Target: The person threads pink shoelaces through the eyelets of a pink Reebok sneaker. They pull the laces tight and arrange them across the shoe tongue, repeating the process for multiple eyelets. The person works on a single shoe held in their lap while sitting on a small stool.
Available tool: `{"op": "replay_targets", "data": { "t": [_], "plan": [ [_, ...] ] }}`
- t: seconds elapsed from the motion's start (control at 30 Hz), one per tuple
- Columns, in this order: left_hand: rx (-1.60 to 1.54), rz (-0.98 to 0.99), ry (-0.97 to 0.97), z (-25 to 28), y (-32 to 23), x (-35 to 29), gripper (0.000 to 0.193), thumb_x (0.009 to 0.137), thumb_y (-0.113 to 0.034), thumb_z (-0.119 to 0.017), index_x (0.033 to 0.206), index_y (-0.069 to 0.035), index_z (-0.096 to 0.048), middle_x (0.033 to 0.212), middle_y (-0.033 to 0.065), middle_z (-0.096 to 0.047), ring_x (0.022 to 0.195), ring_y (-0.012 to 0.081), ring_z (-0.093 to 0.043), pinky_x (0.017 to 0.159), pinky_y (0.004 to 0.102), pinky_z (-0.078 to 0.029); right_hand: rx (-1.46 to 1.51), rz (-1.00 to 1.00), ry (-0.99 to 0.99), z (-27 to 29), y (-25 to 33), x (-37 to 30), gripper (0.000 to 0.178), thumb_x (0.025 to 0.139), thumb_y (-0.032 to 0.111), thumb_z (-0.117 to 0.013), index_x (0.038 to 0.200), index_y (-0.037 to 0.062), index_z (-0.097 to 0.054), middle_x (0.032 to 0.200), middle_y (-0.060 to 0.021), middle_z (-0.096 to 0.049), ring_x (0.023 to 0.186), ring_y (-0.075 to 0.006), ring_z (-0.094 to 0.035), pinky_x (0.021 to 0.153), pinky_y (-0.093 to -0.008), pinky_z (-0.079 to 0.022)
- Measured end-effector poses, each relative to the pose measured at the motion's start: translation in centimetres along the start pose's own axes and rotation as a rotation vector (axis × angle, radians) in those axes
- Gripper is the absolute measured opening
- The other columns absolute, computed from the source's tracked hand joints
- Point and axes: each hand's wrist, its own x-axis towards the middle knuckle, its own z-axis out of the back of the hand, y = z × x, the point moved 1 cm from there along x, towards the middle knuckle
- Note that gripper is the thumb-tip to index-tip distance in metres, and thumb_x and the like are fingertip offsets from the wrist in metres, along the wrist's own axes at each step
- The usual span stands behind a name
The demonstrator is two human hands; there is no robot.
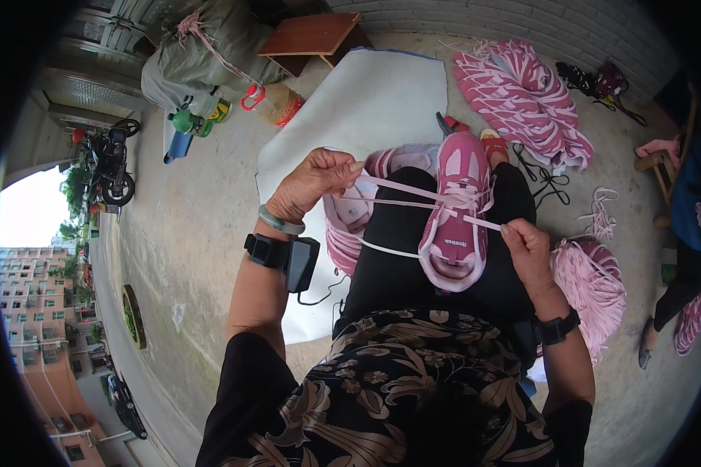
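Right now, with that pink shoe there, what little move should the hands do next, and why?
Perhaps the right hand should gently pull more lace out to its side. Both hands pinch lace, but only a short piece shows between the shoe and the right hand, while longer strands stretch out to the left hand. That might even things up.

Shoe (455, 226): deep pink. Lace (397, 187): pale pink. Blouse (397, 373): black, bears beige flowers and leaves. Trousers (389, 218): black. Sheet (382, 93): white. Motorcycle (113, 162): black.
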Motion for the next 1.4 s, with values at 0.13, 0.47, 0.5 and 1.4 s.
{"op": "replay_targets", "data": {
  "t": [0.13,0.47,0.5,1.4],
  "plan": [
    [-0.372,-0.145,-0.002,-0.4,1.9,1.2,0.037,0.089,-0.032,-0.053,0.068,-0.003,-0.06,0.064,0.003,-0.053,0.066,0.0143,-0.05,0.066,0.0274,-0.042,-0.02,0.017,-0.045,1.1,0.8,-0.5,0.014,0.084,0.01,-0.059,0.074,0.0005,-0.054,0.057,0.0003,-0.041,0.052,-0.0069,-0.035,0.047,-0.0235,-0.031],
    [-0.069,-0.065,0.02,-8.9,4.5,4.1,0.019,0.071,-0.008,-0.073,0.07,-0.005,-0.054,0.092,0.0051,-0.053,0.085,0.0153,-0.051,0.08,0.0275,-0.041,-0.1,-0.279,-0.485,20.5,-7.9,-13.7,0.016,0.089,0.014,-0.054,0.075,0.0048,-0.055,0.07,0.0077,-0.045,0.067,-0.003,-0.037,0.061,-0.018,-0.031],
    [0.097,-0.095,0.01,-9.7,5.7,4.9,0.021,0.068,-0.004,-0.074,0.071,-0.005,-0.054,0.093,0.0044,-0.052,0.085,0.0143,-0.051,0.079,0.0262,-0.041,-0.138,-0.315,-0.553,22.8,-9.9,-15.9,0.018,0.089,0.014,-0.054,0.074,0.0056,-0.055,0.07,0.0084,-0.044,0.068,-0.0031,-0.037,0.061,-0.0177,-0.031],
    [0.424,-0.624,-0.462,-12.1,3.6,3.7,0.017,0.062,0.001,-0.058,0.078,-0.004,-0.054,0.084,0.0107,-0.057,0.079,0.0291,-0.053,0.071,0.0361,-0.043,-0.365,0.044,0.079,-0.3,1.2,-0.6,0.023,0.081,0.016,-0.059,0.1,0.0053,-0.051,0.073,-0.0144,-0.059,0.066,-0.0315,-0.06,0.056,-0.0364,-0.047]
  ]
}}
